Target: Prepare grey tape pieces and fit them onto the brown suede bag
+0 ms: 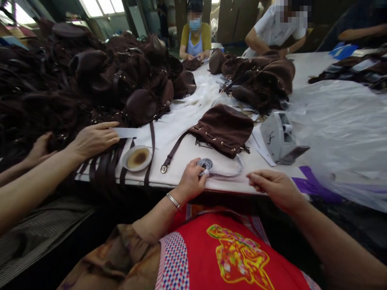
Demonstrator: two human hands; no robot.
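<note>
My left hand (192,179), with a silver bangle on the wrist, is closed around a small coil of grey cord (206,164) at the table's front edge. A loose length of the cord loops right, towards the lower corner of a brown drawstring bag (225,127). That bag lies on its side, its eyelets facing me and its buckled strap (173,153) stretched out to the left. To the right of the cord, my right hand (269,183) hovers over the edge with its fingertips pinched together. Anything between those fingertips is too small to make out.
A co-worker's hand (96,139) holds a white strip at left, above a shallow dish (137,158) with a brown stain. Brown bags (90,72) are heaped behind. A grey tape dispenser (279,139) and plastic sheeting (341,133) are on the right. People work across the table.
</note>
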